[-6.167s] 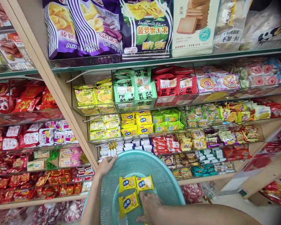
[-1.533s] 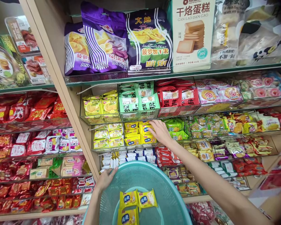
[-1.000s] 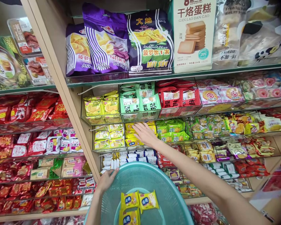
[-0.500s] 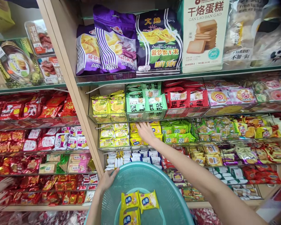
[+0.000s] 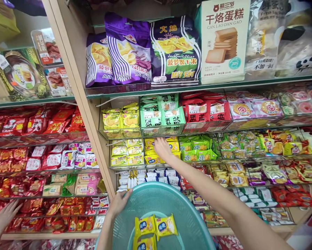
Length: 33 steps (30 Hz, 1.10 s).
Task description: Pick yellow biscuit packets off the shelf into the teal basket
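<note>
My left hand (image 5: 119, 203) is closed on the rim of a teal plastic basket (image 5: 197, 215), tilted below the shelves. Three yellow snack packets (image 5: 166, 225) lie in its bottom. My right hand (image 5: 163, 150) reaches into a shelf compartment of yellow snack packets (image 5: 154, 159) that look the same as those in the basket. Its fingers rest among the upper packets, just under the shelf edge above. The fingertips are hidden, so whether they hold a packet does not show.
Clear-fronted compartments hold yellow-green packets (image 5: 127, 156) and green packets (image 5: 199, 149) on either side. Above stand purple chip bags (image 5: 128, 52) and a biscuit box (image 5: 225, 41). A wooden upright (image 5: 75, 80) divides the shelves. Another person's hand (image 5: 7, 215) is near red packets at left.
My right hand has shifted slightly, its fingers drawn a little lower in the compartment. The basket stays nearly in place. At left, the other person's hand has moved slightly lower and right.
</note>
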Each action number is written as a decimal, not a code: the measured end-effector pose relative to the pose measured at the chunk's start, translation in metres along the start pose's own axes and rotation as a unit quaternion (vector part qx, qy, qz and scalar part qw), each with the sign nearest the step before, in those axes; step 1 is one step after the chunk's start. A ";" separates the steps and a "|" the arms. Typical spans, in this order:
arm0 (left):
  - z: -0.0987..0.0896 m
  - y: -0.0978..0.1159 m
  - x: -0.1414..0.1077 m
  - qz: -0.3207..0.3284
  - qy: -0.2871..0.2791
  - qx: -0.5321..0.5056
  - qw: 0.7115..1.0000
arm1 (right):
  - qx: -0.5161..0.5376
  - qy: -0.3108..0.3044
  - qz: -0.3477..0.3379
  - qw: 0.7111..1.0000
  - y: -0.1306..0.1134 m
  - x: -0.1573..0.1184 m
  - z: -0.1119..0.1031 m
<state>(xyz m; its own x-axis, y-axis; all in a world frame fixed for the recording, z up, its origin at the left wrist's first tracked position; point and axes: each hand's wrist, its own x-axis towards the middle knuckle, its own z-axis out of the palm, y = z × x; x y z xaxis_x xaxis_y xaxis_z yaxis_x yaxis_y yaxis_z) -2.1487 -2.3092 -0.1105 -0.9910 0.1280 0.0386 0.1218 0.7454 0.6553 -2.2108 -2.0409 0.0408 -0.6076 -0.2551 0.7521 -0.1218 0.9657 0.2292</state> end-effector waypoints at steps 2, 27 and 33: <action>0.001 -0.004 0.001 -0.003 0.003 -0.002 1.000 | 0.006 0.001 -0.005 1.000 0.002 -0.001 0.002; 0.004 0.000 0.003 -0.008 -0.001 -0.016 1.000 | 0.009 0.029 -0.008 0.999 -0.002 -0.010 -0.010; 0.005 0.002 0.004 -0.003 0.001 -0.001 1.000 | 0.006 0.027 -0.004 1.000 -0.003 -0.009 -0.009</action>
<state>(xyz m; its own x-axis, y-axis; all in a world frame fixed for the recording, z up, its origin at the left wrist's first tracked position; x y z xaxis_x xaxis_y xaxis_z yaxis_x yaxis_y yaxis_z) -2.1519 -2.3041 -0.1128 -0.9918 0.1224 0.0374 0.1167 0.7447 0.6572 -2.1978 -2.0421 0.0393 -0.5632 -0.2653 0.7826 -0.1369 0.9639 0.2282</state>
